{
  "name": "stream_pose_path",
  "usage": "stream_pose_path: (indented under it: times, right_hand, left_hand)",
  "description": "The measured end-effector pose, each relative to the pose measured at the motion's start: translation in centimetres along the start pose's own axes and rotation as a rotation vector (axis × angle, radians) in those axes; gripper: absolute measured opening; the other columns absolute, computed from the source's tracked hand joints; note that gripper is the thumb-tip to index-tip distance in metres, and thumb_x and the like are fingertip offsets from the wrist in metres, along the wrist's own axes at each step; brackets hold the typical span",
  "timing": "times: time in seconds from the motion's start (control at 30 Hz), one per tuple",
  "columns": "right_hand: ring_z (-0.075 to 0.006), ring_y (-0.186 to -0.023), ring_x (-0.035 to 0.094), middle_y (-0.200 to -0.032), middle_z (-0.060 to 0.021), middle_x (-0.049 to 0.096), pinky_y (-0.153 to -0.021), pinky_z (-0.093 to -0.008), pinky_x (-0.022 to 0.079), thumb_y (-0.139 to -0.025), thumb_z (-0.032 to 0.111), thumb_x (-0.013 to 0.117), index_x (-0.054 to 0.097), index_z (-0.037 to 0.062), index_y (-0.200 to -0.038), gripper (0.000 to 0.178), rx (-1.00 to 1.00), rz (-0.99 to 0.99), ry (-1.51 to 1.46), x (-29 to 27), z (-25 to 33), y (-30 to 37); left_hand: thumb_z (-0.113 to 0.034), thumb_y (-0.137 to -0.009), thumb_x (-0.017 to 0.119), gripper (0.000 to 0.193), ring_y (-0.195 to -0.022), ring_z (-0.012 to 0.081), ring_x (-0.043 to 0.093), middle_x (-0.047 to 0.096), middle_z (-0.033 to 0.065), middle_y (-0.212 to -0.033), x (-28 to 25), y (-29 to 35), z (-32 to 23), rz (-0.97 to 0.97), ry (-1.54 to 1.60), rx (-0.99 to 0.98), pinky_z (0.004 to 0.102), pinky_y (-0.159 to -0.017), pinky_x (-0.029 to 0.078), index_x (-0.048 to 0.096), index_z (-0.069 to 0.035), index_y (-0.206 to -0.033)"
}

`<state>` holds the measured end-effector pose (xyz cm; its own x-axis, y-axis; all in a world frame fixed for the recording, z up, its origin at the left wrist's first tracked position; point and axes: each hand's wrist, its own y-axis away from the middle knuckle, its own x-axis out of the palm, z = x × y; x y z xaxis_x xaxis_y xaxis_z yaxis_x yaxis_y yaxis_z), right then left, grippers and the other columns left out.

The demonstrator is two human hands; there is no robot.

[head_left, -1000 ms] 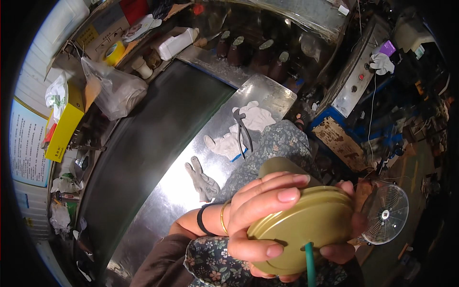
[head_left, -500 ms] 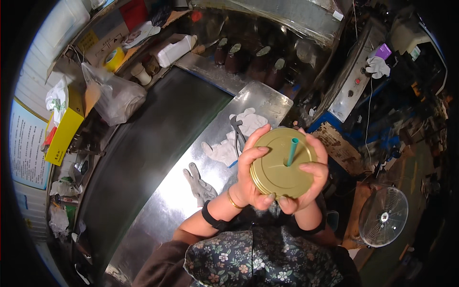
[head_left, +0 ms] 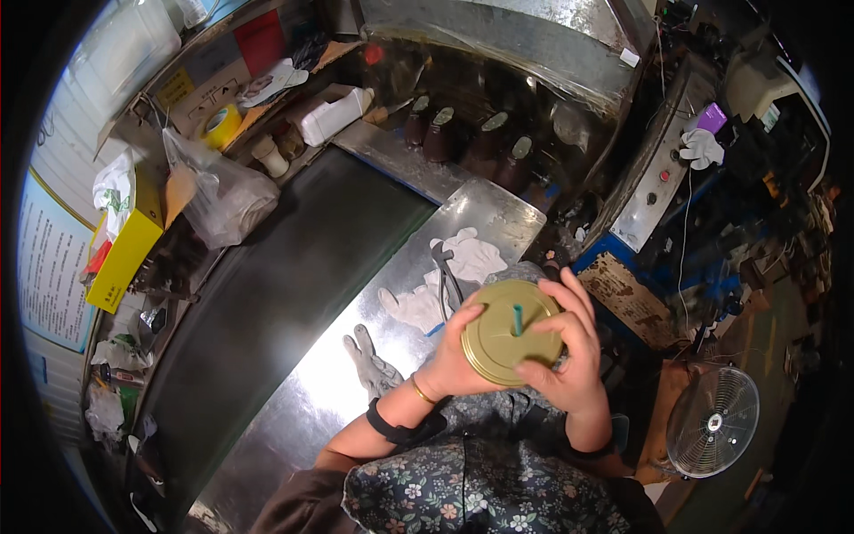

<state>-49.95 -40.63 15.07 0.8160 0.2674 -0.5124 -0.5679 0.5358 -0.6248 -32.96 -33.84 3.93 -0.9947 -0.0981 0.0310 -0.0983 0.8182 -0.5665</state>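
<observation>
Left hand (head_left: 450,363) — shiny tabletop (head_left: 298,396), fan (head_left: 713,422)

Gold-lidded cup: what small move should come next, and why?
Probably resettle the right hand along the rim of the gold lid, clear of the green straw: one of its fingers lies over the lid close to the straw, while the left hand supports the left side.

Gold bangle (head_left: 422,392), black band (head_left: 388,425), dark floral apron (head_left: 445,494), brown sleeve (head_left: 301,494)
</observation>
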Motion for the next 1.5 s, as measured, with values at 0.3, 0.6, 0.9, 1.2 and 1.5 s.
stream_pose_path:
  times: [0.3,0.6,0.9,1.2,1.5]
  right_hand:
    - [-0.0297,-0.083,0.064,-0.087,-0.0105,0.068,-0.075,-0.0388,0.051,-0.077,0.012,0.078,0.066,0.0013,-0.087,0.019,0.041,-0.014,0.017,-0.8,2.7,-0.3]
    - [-0.0303,-0.074,0.064,-0.082,-0.0107,0.067,-0.068,-0.0385,0.052,-0.078,0.005,0.076,0.061,0.0017,-0.085,0.017,0.052,-0.202,0.041,0.1,2.2,1.0]
    - [-0.0236,-0.079,0.063,-0.088,-0.0137,0.065,-0.073,-0.0333,0.052,-0.09,0.0,0.064,0.053,-0.001,-0.095,0.012,0.165,-0.398,-0.185,0.7,1.4,2.8]
    - [-0.0158,-0.079,0.056,-0.093,-0.0127,0.058,-0.072,-0.0282,0.046,-0.097,0.003,0.052,0.048,0.0007,-0.098,0.005,0.276,-0.695,-0.312,0.1,0.1,2.4]
    - [-0.026,-0.082,0.067,-0.093,-0.0146,0.067,-0.075,-0.0361,0.055,-0.082,-0.008,0.067,0.058,-0.0009,-0.096,0.018,0.109,-0.296,-0.034,-1.8,3.4,2.0]
  left_hand:
    - [-0.024,-0.065,0.094,0.116,-0.134,0.0422,0.041,0.04,0.0242,-0.143,0.5,-1.0,-2.2,0.088,-0.314,0.211,0.0532,-0.11,0.035,0.011,-0.023,-0.146]
    - [-0.032,-0.073,0.087,0.121,-0.14,0.0375,0.037,0.04,0.0228,-0.147,0.9,1.0,-0.6,0.08,-0.27,0.066,0.0493,-0.12,0.011,-0.002,-0.003,-0.15]
    - [-0.033,-0.06,0.094,0.103,-0.122,0.0355,0.055,0.055,0.0209,-0.131,1.0,-0.3,-2.2,0.063,-0.354,-0.23,0.0428,-0.107,0.041,0.038,0.003,-0.139]
    - [-0.03,-0.058,0.095,0.101,-0.122,0.0293,0.055,0.054,0.0161,-0.132,-0.2,-0.8,-3.0,0.076,-0.296,-0.219,0.0411,-0.106,0.041,0.042,0.003,-0.138]
    - [-0.03,-0.059,0.093,0.097,-0.121,0.0315,0.055,0.056,0.018,-0.131,-0.4,-0.3,-4.6,-0.021,-0.363,-0.061,0.0427,-0.104,0.042,0.043,0.003,-0.136]
